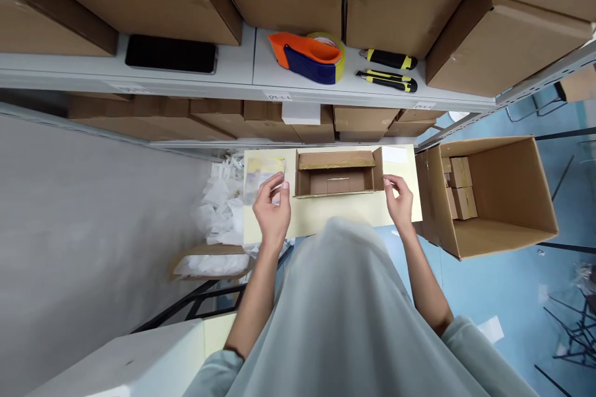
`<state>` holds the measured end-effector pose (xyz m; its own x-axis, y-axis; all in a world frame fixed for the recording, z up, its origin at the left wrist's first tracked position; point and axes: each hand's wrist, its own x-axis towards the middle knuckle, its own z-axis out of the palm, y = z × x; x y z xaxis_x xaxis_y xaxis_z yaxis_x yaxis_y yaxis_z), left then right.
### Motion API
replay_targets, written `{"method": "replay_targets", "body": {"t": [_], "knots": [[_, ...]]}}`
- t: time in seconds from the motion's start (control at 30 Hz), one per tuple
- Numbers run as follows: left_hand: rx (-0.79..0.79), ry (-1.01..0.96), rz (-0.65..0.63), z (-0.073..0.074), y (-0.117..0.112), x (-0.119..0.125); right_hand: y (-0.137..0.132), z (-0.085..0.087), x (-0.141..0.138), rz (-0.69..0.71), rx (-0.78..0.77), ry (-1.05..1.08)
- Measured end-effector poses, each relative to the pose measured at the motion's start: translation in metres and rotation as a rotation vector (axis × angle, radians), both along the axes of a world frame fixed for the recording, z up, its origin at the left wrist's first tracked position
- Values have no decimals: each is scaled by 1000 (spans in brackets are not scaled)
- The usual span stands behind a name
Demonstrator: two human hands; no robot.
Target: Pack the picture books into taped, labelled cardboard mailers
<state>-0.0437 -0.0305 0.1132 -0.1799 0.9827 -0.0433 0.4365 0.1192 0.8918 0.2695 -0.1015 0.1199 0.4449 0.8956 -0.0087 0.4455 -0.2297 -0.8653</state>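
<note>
A small cardboard box (339,182) stands open on the pale yellow table (339,214) in front of me, its top flaps raised. To the left of the box, my left hand (272,208) hovers with curved fingers and the thumb a little apart, not touching the box. A printed packet with yellow and purple-grey areas (261,175) lies by that hand, partly covered by its fingers. At the box's right end, my right hand (399,201) pinches the edge of the side flap between thumb and fingertips.
A large open carton (516,192) with several small boxes stands right of the table. The shelf holds a phone (171,54), a tape dispenser (307,57) and utility knives (388,59). White plastic bags (226,201) are heaped at left. A white slip (393,154) lies on the table.
</note>
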Motion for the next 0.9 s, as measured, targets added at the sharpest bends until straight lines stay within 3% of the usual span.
{"method": "replay_targets", "body": {"t": [0.1, 0.2, 0.27, 0.33, 0.43, 0.53, 0.7, 0.8, 0.9], "knots": [[27, 67, -286, 22, 13, 21, 21, 20, -12, 323, -83, -81], [-66, 229, -546, 12, 25, 33, 41, 11, -16, 541, -241, -215], [-52, 338, -553, -3, 27, 30, 47, -4, -9, 558, -283, -299], [-11, 388, -484, -18, 24, 18, 48, -18, 3, 547, -262, -340], [-41, 391, -435, -35, 15, -3, 48, -29, 22, 589, -225, -359], [-153, 361, -483, -47, 9, -16, 60, -29, 29, 671, -217, -417], [-290, 298, -624, -63, 9, -29, 108, -36, 27, 685, -254, -594], [-278, 348, -719, -73, 5, -31, 130, -49, 26, 684, -342, -680], [-222, 352, -692, -85, -5, -26, 137, -62, 25, 678, -375, -716]]}}
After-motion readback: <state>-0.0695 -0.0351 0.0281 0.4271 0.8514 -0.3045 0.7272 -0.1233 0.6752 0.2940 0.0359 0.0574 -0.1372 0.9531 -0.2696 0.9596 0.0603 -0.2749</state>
